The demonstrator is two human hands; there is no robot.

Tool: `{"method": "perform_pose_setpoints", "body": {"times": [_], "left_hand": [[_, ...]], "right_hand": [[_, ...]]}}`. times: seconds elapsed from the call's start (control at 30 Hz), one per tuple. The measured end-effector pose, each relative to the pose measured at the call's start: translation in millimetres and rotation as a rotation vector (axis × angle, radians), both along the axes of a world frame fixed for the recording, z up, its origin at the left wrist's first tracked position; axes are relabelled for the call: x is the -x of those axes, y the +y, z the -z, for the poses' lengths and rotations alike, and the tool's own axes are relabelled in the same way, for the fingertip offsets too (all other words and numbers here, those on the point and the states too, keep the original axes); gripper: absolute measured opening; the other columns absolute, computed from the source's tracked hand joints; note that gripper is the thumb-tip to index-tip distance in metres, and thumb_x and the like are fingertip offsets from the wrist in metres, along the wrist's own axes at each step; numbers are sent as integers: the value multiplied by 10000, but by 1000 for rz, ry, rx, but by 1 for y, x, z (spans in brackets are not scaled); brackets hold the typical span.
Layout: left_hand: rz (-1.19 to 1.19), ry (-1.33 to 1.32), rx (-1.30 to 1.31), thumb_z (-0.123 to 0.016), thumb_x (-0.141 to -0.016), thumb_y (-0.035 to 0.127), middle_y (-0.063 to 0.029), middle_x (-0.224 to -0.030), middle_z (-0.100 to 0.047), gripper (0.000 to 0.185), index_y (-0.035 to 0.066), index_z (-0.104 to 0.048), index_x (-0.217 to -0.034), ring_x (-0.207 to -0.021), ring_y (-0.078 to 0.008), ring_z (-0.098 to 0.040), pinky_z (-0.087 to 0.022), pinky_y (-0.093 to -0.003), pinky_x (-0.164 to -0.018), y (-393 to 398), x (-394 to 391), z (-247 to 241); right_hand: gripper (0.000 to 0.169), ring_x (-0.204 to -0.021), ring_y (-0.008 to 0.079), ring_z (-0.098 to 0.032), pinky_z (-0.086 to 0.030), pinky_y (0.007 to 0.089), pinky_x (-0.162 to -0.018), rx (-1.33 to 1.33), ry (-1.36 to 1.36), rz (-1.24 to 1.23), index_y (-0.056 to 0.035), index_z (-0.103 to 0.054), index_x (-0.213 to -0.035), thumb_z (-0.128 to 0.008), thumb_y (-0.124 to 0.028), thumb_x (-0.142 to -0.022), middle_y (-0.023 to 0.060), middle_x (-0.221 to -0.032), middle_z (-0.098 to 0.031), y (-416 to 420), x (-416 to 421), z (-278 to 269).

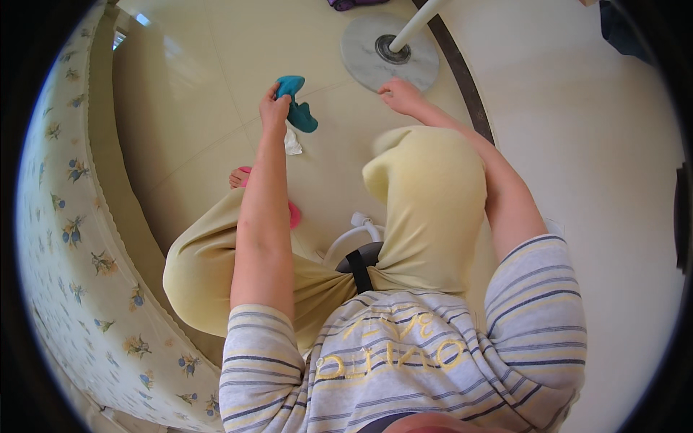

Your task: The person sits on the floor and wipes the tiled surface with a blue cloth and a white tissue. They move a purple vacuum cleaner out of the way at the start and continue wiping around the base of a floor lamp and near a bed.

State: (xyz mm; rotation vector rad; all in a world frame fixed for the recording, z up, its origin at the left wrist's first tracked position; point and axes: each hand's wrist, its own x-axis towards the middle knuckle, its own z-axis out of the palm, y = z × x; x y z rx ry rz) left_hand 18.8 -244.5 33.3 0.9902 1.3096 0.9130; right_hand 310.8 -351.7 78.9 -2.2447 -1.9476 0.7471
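My left hand point(275, 111) grips a teal item point(301, 117) at its left edge and holds it out in front of me. The item is soft-looking and folded, perhaps a sock or cloth; its exact kind is unclear. Below it on the tiled floor lies a crumpled white tissue or scrap point(293, 143). Over the front edge of a round grey marble base point(360, 59) is my right hand point(401, 97), its fingers curled. I see nothing in the right hand, though the inside of its grip is hidden. Whether it touches the base is also unclear.
A white pole point(419, 24) rises from the marble base. At the left hangs a flower-patterned cover point(81, 227). A dark floor strip point(468, 81) curves along the right. Pink footwear point(294, 215) shows by my left leg. A white tubular part point(346, 235) is between my legs.
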Motion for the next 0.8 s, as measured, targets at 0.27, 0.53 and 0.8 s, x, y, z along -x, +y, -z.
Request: {"method": "perform_pose_setpoints", "body": {"times": [0.27, 0.53, 0.8], "left_hand": [[131, 418, -271, -617, -720, 106, -141, -969, -650, 524, 24, -587, -1236, -840, -233, -619, -492, -311, -730, 49, -60, 71], [585, 1256, -602, -714, -714, 265, -108, -1419, -406, 572, 153, -573, -1257, -1280, -313, -364, -363, -499, -966, 27, -132, 170], [1058, 889, -925, -702, -656, 106, 3, -1262, -526, 447, 160, -641, -1095, -1143, -235, -472, -401, -427, -900, -98, -114, 142]], "right_hand": [[281, -1106, 303, -544, -462, 415, -922, -45, 45, 221, -83, -658, -1074, -596, -189, -821, 122, -1178, -580, -81, -73, 111], [354, -1210, 296, -463, -425, 387, -992, 68, 22, 282, -103, -610, -1183, -603, -146, -831, 108, -1296, -498, -153, -88, 186], [370, -1245, 303, -431, -419, 391, -994, -59, 136, 188, -80, -607, -1168, -627, -109, -799, 129, -1308, -476, -129, -57, 191]]}}
